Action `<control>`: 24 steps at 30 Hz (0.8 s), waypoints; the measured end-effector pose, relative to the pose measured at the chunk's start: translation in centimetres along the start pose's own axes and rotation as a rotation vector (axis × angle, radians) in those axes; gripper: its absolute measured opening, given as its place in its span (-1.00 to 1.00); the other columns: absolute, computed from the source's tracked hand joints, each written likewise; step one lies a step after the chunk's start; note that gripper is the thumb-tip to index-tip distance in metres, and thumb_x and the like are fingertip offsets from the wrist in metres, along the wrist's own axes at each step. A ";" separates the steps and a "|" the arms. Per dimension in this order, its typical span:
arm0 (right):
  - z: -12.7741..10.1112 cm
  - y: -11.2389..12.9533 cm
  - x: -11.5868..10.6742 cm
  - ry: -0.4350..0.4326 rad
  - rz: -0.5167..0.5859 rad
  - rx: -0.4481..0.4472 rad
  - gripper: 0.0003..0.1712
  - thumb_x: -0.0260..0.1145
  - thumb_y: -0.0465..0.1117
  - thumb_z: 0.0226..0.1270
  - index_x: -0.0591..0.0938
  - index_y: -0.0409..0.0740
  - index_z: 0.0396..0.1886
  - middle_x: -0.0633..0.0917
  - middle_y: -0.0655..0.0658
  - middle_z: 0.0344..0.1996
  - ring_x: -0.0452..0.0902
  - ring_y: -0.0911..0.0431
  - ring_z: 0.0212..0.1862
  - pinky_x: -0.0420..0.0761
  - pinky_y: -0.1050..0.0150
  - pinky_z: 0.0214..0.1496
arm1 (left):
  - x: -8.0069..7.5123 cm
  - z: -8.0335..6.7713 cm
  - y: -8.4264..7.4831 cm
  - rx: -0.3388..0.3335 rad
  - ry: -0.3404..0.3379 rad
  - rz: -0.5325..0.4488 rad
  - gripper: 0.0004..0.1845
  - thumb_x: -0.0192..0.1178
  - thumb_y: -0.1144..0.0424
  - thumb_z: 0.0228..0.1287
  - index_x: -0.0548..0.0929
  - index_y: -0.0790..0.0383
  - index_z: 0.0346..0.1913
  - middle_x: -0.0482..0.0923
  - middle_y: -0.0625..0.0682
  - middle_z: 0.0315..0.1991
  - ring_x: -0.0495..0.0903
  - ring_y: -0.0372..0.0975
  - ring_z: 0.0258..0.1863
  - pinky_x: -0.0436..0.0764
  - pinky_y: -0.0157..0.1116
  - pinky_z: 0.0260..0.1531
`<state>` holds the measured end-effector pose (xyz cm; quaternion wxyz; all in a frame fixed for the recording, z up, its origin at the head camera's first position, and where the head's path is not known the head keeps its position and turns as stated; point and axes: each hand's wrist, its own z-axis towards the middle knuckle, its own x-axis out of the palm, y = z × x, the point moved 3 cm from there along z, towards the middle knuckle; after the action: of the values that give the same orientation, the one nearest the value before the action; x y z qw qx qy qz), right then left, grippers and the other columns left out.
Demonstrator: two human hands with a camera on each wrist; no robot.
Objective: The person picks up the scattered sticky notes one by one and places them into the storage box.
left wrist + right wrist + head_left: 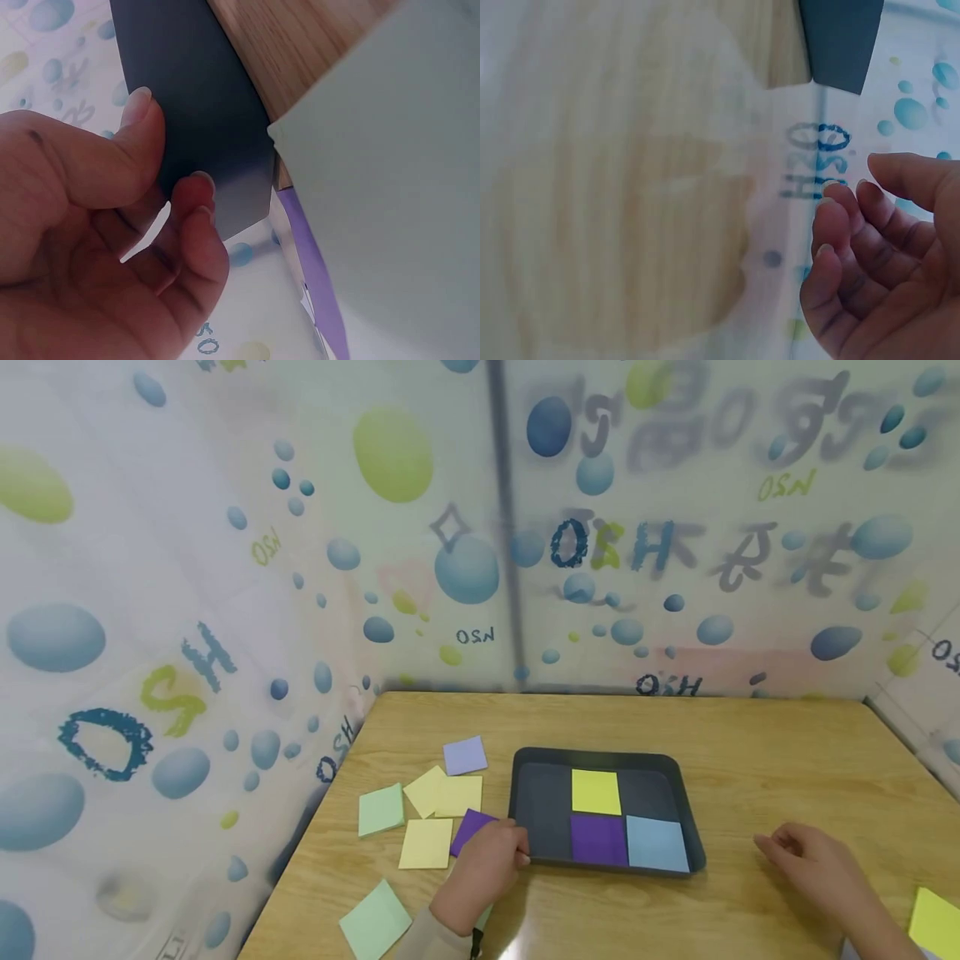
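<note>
A dark grey tray [540, 810] lies on the table, holding a yellow sticky note [596, 792], a purple sticky note [598, 840] and a light blue sticky note [657, 844]. At its near left corner my left hand [486, 864] grips the edge. The left wrist view has the thumb and curled fingertips [196, 191] against the tray wall [195, 90]. Partly behind this hand is another purple sticky note [471, 828]. My right hand [813, 864] is right of the tray, apart from it, with loosely bent fingers [832, 225] and nothing in them.
Left of the tray are several pale yellow notes [425, 843], green notes [381, 810] and a lavender note [466, 755] on the wooden table [787, 760]. A bright yellow note [935, 922] is at the right edge. Patterned curtains [420, 635] enclose the table.
</note>
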<state>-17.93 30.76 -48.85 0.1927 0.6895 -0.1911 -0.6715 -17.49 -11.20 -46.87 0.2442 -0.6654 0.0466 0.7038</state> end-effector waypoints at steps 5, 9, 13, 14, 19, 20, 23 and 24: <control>-0.6 -1.3 -0.3 0.011 -0.020 0.032 -0.58 0.11 0.06 0.57 0.67 -0.15 -0.30 0.57 0.02 -0.51 0.33 0.20 -0.46 0.33 0.30 -0.42 | -0.1 0.0 0.0 0.000 -0.002 -0.001 -0.87 0.46 0.30 0.14 0.71 0.03 -0.46 0.53 -0.18 -0.44 0.57 -0.33 -0.40 0.58 -0.44 -0.39; -0.9 -1.5 -0.5 -0.012 -0.023 0.025 -0.61 0.13 0.04 0.56 0.67 -0.16 -0.29 0.56 0.04 -0.51 0.31 0.22 -0.47 0.31 0.31 -0.43 | -0.2 0.0 0.1 -0.004 0.001 -0.004 -0.87 0.46 0.32 0.13 0.71 0.03 -0.45 0.54 -0.18 -0.43 0.57 -0.32 -0.39 0.58 -0.44 -0.40; -1.1 -1.5 -0.9 -0.022 -0.033 0.028 -0.60 0.12 0.05 0.57 0.66 -0.16 -0.27 0.54 0.04 -0.53 0.29 0.24 -0.49 0.29 0.32 -0.44 | -0.2 0.0 0.1 -0.003 0.005 -0.004 -0.86 0.46 0.33 0.13 0.71 0.04 -0.45 0.54 -0.18 -0.43 0.58 -0.33 -0.39 0.57 -0.45 -0.41; -1.1 -1.4 -1.0 -0.019 -0.034 0.029 -0.59 0.11 0.05 0.58 0.66 -0.17 -0.27 0.54 0.04 -0.52 0.30 0.23 -0.49 0.28 0.31 -0.44 | -0.2 0.0 0.1 -0.001 0.004 -0.005 -0.86 0.46 0.33 0.12 0.71 0.04 -0.45 0.54 -0.18 -0.43 0.58 -0.33 -0.39 0.56 -0.45 -0.41; -1.1 -1.5 -1.4 0.025 -0.036 0.066 -0.51 0.07 0.12 0.59 0.66 -0.21 -0.25 0.59 0.03 -0.50 0.36 0.21 -0.46 0.34 0.29 -0.43 | -0.2 0.1 0.1 0.010 -0.005 -0.006 -0.85 0.46 0.35 0.12 0.70 0.05 -0.46 0.53 -0.18 -0.43 0.57 -0.34 -0.40 0.56 -0.46 -0.41; -1.1 -1.7 -1.5 0.030 -0.033 0.071 -0.50 0.08 0.12 0.58 0.66 -0.22 -0.24 0.62 0.01 -0.48 0.39 0.20 -0.44 0.37 0.28 -0.42 | -0.2 0.1 0.1 0.010 -0.005 -0.007 -0.85 0.46 0.35 0.12 0.70 0.05 -0.46 0.53 -0.18 -0.44 0.56 -0.34 -0.40 0.55 -0.46 -0.42; -1.0 -2.3 -2.0 0.052 -0.028 0.093 -0.44 0.07 0.13 0.58 0.66 -0.30 -0.17 0.71 -0.09 -0.38 0.55 0.10 -0.35 0.50 0.19 -0.38 | -0.2 0.2 0.1 0.007 -0.002 -0.010 -0.84 0.46 0.35 0.13 0.69 0.05 -0.47 0.52 -0.18 -0.44 0.55 -0.34 -0.40 0.55 -0.46 -0.42; -1.0 -2.6 -2.3 0.062 -0.028 0.106 -0.41 0.07 0.14 0.58 0.65 -0.34 -0.14 0.73 -0.15 -0.35 0.59 0.05 -0.32 0.55 0.14 -0.36 | -0.2 0.2 0.1 0.005 -0.001 -0.011 -0.84 0.46 0.35 0.13 0.69 0.05 -0.48 0.52 -0.18 -0.44 0.55 -0.34 -0.41 0.54 -0.46 -0.43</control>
<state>-16.96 34.17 -48.26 0.1525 0.7218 -0.2107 -0.6414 -17.68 -11.24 -46.71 0.2499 -0.6645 0.0446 0.7028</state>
